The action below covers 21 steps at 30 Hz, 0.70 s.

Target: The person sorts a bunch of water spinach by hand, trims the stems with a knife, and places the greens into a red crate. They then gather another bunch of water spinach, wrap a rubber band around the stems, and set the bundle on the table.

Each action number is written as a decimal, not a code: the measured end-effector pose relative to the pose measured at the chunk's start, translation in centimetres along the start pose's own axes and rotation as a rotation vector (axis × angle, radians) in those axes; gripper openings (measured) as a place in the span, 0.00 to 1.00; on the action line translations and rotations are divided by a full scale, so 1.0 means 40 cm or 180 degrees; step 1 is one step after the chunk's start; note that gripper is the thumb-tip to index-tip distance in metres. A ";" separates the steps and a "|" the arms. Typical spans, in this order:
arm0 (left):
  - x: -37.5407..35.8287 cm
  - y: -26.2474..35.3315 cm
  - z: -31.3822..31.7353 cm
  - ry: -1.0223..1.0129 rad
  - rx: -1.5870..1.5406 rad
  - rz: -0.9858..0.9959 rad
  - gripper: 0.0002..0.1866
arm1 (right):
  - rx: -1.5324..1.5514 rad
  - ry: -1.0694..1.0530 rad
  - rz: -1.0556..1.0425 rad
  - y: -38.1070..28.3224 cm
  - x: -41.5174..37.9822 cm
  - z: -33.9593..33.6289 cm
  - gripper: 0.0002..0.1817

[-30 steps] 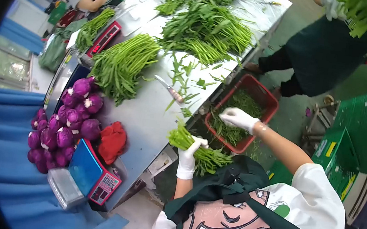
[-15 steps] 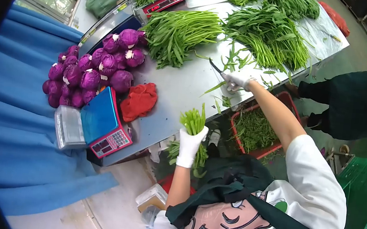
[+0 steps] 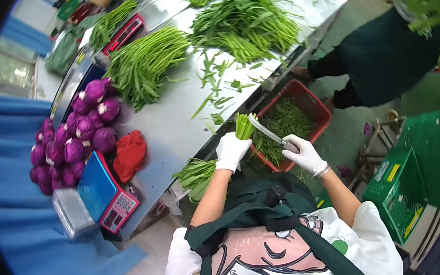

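My left hand (image 3: 232,151), in a white glove, is closed around a bunch of water spinach (image 3: 243,128). Its cut stem ends point up past the fingers, and the leaves hang below at the table's front edge. In my gloved right hand (image 3: 304,155) is a knife (image 3: 269,133) with a curved blade, gripped by the handle. The blade's tip end lies at the stem tops, touching or very close. On the metal table (image 3: 171,112), loose leaves (image 3: 216,90) are scattered beyond my hands.
A red crate (image 3: 320,122) of trimmings stands on the floor beyond the knife. Larger piles of greens (image 3: 245,25), purple cabbages (image 3: 76,139), a red cloth (image 3: 130,154) and a scale (image 3: 98,186) are on the table. Green crates (image 3: 426,157) stand right. Two other people are nearby.
My right hand has come back from over the table, bringing the knife to the stems in my left hand. The view has swung right, and another person now shows at the top left.
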<state>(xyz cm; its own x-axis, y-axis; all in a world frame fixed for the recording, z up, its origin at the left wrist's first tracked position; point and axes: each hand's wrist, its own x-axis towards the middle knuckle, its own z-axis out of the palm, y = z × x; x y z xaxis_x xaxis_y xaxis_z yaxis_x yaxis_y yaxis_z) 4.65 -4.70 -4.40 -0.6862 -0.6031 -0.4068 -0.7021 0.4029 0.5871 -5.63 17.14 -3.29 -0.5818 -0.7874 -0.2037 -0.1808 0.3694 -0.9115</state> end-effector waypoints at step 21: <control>-0.023 0.086 0.147 0.0240 0.1117 0.0473 0.14 | -0.1625 0.0616 0.0087 -0.003 -0.113 0.048 0.11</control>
<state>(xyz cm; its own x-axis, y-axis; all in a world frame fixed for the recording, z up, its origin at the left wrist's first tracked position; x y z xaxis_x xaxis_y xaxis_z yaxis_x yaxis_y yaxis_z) 1.74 1.27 -6.12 -0.7787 -0.5639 -0.2750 -0.6273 0.6929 0.3554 -1.44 19.70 -2.94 -0.7182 -0.6868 -0.1116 -0.4975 0.6190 -0.6077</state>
